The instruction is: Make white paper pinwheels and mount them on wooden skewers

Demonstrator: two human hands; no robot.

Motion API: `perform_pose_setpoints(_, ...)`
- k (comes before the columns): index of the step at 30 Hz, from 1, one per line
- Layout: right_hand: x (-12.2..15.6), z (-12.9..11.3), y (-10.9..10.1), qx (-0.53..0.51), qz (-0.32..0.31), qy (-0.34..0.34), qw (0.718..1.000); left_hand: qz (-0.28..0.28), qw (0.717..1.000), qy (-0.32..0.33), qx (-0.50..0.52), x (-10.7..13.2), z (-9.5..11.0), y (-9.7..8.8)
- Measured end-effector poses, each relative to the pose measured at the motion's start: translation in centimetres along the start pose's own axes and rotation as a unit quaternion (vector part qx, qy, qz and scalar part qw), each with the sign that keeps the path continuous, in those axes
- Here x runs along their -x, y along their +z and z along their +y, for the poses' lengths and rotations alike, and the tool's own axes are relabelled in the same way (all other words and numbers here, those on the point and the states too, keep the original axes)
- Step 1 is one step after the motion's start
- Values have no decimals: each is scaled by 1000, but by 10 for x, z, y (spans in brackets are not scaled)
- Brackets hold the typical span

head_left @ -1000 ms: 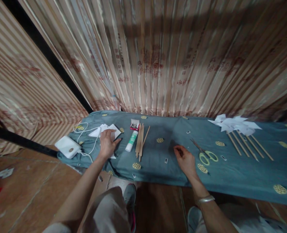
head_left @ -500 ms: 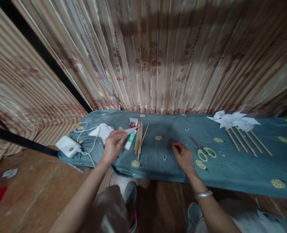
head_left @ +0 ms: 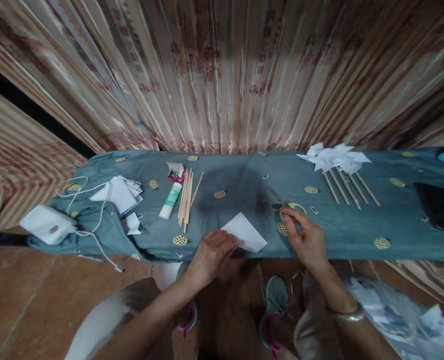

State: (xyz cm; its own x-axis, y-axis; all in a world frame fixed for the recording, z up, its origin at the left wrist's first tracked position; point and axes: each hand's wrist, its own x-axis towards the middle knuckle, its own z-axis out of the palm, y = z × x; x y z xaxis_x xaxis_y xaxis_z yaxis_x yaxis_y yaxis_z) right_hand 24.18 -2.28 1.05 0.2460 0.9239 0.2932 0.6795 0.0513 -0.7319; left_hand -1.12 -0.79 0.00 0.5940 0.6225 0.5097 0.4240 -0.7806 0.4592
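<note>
Over the front edge of the cloth-covered table, my left hand [head_left: 216,252] pinches a square sheet of white paper [head_left: 249,232] by its left corner. My right hand [head_left: 304,235] is closed on the green handles of a pair of scissors [head_left: 280,196], whose blades point away and to the left. Left of my hands lie several wooden sticks [head_left: 186,195], a white and green glue tube [head_left: 170,201] and a small open box of metal pins [head_left: 175,172]. White paper pinwheels [head_left: 334,157] on sticks rest at the right.
A stack of white paper [head_left: 119,195] lies at the left beside a small folded scrap [head_left: 133,224]. A white power bank [head_left: 49,224] with a cable sits at the left end. On the right is a black phone [head_left: 440,205]. A striped curtain [head_left: 222,75] hangs behind the table [head_left: 237,170].
My left hand has carried a paper sheet rightward from near the stack to the table's middle. My right hand has taken hold of the scissors. The view has shifted right.
</note>
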Motion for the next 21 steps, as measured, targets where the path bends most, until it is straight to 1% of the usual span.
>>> perform_pose_setpoints(2,9,-17,-5,-17,-66,-74,995,-19,999,-1,-27,-5,2,-3)
perform_pose_setpoints(3,14,-26,-5,-26,-113,-105,988,-28,999,-5,-26,-8,3,-3)
perform_pose_setpoints(4,18,-32,-3,-32,-145,-125,981,-33,999,-15,-13,-11,4,-3)
perform_pose_setpoints(5,22,-37,0,-34,-162,-127,978,-33,999,-33,9,-13,5,-2)
perform_pose_setpoints(7,24,-40,7,-38,-180,-103,978,-31,993,-93,70,-16,5,1)
perform_pose_setpoints(10,19,-35,18,-47,-196,-54,978,-36,973,-184,134,-18,0,3)
perform_pose_setpoints(11,16,-32,22,-50,-197,-40,978,-34,968,-202,142,-18,-3,3)
perform_pose_setpoints(13,10,-30,29,-51,-184,-22,981,-16,965,-218,142,-17,-7,1)
perform_pose_setpoints(15,7,-28,37,-44,-158,-13,986,4,973,-204,111,-15,-8,-3)
perform_pose_setpoints(17,7,-28,43,-37,-135,-9,990,-2,987,-153,54,-12,-4,-7)
perform_pose_setpoints(19,9,-27,48,-33,-119,-9,992,-36,996,-79,6,-6,3,-8)
perform_pose_setpoints(21,11,-27,51,-29,-107,-14,994,-77,996,-23,-25,1,11,-5)
